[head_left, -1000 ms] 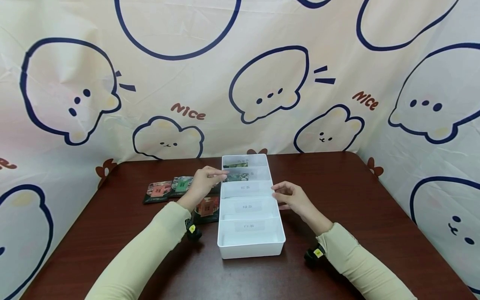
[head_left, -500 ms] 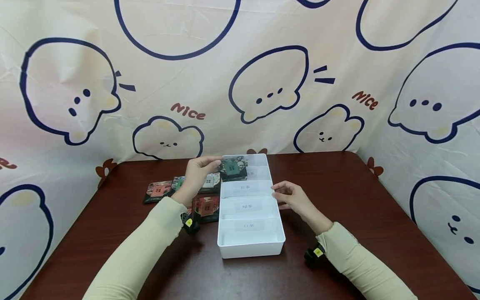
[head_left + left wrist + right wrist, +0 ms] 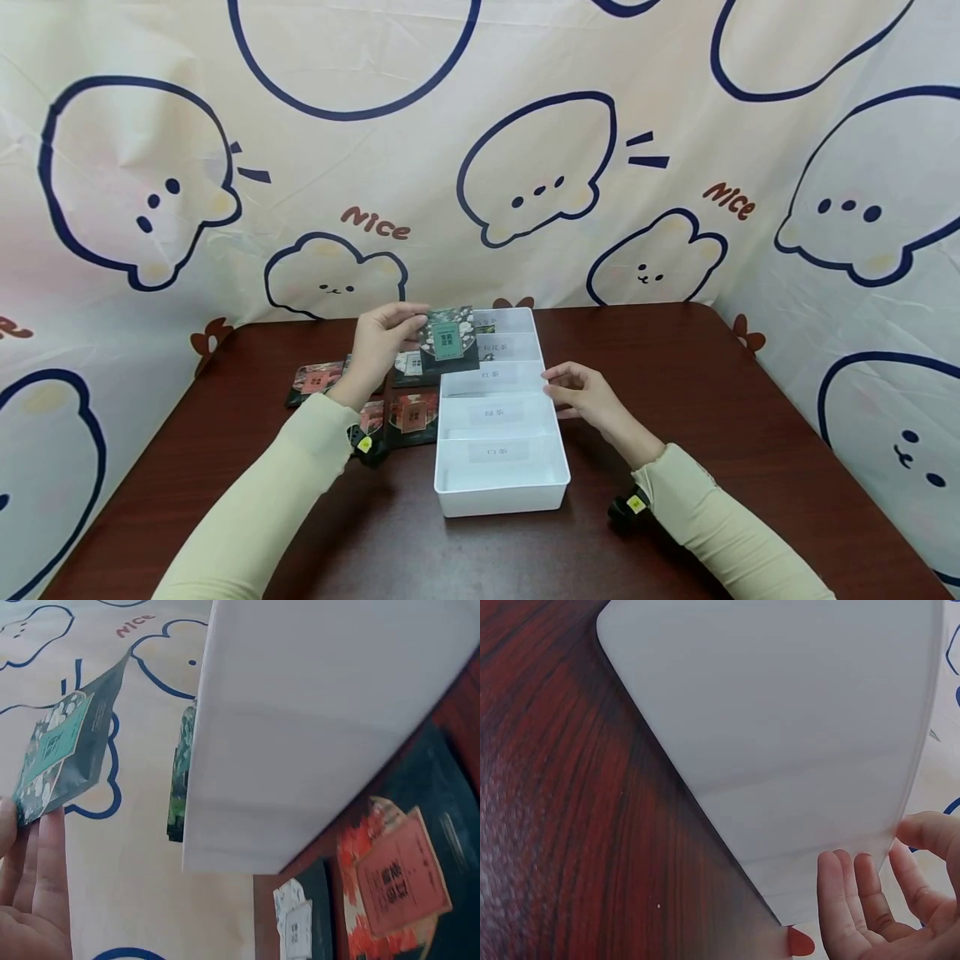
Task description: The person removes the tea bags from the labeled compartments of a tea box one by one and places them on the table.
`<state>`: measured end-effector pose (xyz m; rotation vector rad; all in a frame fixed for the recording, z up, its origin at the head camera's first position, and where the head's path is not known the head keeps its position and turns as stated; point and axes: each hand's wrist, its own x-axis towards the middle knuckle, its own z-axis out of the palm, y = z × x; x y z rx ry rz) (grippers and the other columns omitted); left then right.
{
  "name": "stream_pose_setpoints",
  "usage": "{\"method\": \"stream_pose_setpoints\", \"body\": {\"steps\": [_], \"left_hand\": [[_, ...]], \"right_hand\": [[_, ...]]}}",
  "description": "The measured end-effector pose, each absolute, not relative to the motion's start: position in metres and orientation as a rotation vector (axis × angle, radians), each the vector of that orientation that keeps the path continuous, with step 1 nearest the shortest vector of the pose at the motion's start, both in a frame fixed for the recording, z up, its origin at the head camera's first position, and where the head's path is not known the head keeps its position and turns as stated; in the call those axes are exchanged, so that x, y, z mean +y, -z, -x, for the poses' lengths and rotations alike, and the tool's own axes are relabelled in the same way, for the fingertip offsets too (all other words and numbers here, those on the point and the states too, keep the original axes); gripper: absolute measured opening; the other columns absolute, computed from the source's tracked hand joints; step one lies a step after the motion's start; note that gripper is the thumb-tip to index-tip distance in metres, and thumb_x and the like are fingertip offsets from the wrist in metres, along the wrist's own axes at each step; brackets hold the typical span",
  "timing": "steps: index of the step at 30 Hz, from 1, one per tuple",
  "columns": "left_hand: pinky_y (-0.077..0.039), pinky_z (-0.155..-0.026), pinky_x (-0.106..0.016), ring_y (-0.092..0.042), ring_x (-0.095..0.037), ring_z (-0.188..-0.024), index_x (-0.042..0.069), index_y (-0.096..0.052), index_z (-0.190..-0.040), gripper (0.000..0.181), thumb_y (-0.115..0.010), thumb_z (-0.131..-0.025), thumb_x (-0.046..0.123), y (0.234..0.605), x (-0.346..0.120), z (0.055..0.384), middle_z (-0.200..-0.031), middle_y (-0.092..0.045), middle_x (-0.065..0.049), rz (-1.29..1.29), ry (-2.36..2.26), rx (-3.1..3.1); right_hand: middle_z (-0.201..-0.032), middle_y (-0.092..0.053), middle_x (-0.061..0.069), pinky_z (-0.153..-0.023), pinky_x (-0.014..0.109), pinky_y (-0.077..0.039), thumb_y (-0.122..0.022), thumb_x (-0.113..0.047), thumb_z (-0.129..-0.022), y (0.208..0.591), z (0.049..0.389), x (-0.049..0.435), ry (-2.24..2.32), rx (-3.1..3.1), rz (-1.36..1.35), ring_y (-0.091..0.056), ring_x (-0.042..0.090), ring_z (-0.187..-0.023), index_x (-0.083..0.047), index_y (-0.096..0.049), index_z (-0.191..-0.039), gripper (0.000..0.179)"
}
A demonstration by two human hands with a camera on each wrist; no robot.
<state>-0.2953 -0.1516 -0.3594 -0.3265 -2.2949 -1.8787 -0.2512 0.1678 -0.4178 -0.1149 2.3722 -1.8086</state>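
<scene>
My left hand (image 3: 378, 342) pinches a tea packet (image 3: 448, 340) with a green label by its edge. The packet is raised over the left rim of a white divided box (image 3: 502, 498), tilted in the left wrist view. My right hand (image 3: 588, 398) touches the box's right wall, its fingers loosely bent; in the right wrist view the thumb (image 3: 928, 831) meets the rim. Green packets show in the two far compartments, one packet edge (image 3: 180, 780) standing above the rim in the left wrist view. The three nearer compartments show only paper labels.
Left of the box lie several dark tea packets: a red-labelled one (image 3: 315, 381), a white-labelled one (image 3: 409, 365) and an orange-red one (image 3: 414, 414). The left hand and wrist partly cover others. A printed cloth (image 3: 435, 167) rises behind the brown table (image 3: 637, 350).
From the second compartment, my left hand has lifted the green-labelled packet up and leftward, to the box's left rim. My right hand and the box have stayed in place.
</scene>
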Motion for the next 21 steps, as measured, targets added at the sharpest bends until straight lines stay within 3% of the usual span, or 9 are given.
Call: {"method": "stream_pose_setpoints", "body": {"steps": [12,21], "left_hand": [[-0.057,-0.079,-0.028,-0.065,-0.007,-0.090,0.006,-0.066,-0.121,0.035,-0.065,-0.093,0.028,0.372,-0.186,0.282,-0.125,-0.062,-0.011,0.158,1.911,-2.432],[-0.058,-0.078,-0.028,-0.066,-0.005,-0.085,0.005,-0.061,-0.127,0.048,-0.072,-0.088,0.031,0.371,-0.224,0.269,-0.103,-0.054,0.001,0.113,1.908,-2.449]], "right_hand": [[-0.101,-0.062,0.011,-0.071,0.037,-0.059,-0.066,-0.012,-0.091,0.417,0.251,0.168,1.791,2.399,0.105,-0.064,0.016,-0.083,-0.003,-0.062,-0.116,0.027],[-0.101,-0.062,0.011,-0.072,0.038,-0.059,-0.066,-0.013,-0.091,0.418,0.250,0.167,1.792,2.403,0.114,-0.064,0.015,-0.085,-0.003,-0.062,-0.117,0.027]]}}
